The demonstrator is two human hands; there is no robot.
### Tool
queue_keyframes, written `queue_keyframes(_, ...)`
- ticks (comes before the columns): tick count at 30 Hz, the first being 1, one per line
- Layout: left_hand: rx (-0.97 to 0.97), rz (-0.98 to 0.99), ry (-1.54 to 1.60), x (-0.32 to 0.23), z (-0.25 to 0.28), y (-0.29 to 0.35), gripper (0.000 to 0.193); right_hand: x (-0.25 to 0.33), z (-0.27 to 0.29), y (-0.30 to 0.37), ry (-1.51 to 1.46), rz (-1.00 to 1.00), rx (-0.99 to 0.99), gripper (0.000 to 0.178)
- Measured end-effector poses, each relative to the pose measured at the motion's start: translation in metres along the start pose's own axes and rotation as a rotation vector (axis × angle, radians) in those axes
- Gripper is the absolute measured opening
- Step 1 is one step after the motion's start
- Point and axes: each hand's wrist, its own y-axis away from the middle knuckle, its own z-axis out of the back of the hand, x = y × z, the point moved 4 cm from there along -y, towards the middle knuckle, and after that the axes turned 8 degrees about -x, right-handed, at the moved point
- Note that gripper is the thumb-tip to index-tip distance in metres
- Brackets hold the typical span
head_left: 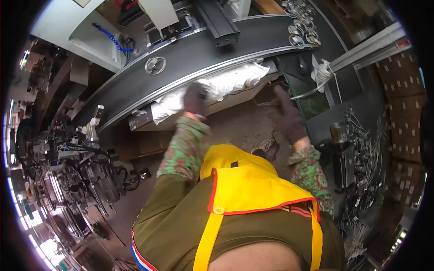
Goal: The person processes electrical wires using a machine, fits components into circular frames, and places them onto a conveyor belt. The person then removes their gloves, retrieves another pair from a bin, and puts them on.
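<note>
My left hand (195,99), in a dark glove, is over the near edge of a white cloth (235,80) draped along the front of the conveyor. Motion smears its fingers, so I cannot see whether it grips the cloth. To the right, my right hand (288,118), gloved alike, hangs in the air with its fingers stretched forward and apart, and nothing shows in it. It is nearest to a green glass-like panel (312,101) and a curved metal rod (312,94). A round metal-rimmed part (155,65) lies alone on the black conveyor belt (199,58).
Several similar round parts (302,25) are piled at the far right of the belt. Beyond it stands a white machine (97,36) with a blue coiled hose (108,37). A dark motor (342,156) and loose wires (368,153) are on my right, with stacked brown boxes (402,104) behind.
</note>
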Motion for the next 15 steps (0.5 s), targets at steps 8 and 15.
queue_keyframes(8, -0.031, 0.052, -1.365, 0.043, 0.071, -0.194, 0.022, -0.042, 0.061, 0.036, -0.076, -0.196, -0.176, 0.057)
queue_keyframes(15, -0.123, -0.091, -1.278, -0.067, 0.061, -0.133, 0.036, -0.054, 0.229, 0.081, 0.282, 0.052, -0.759, 0.036)
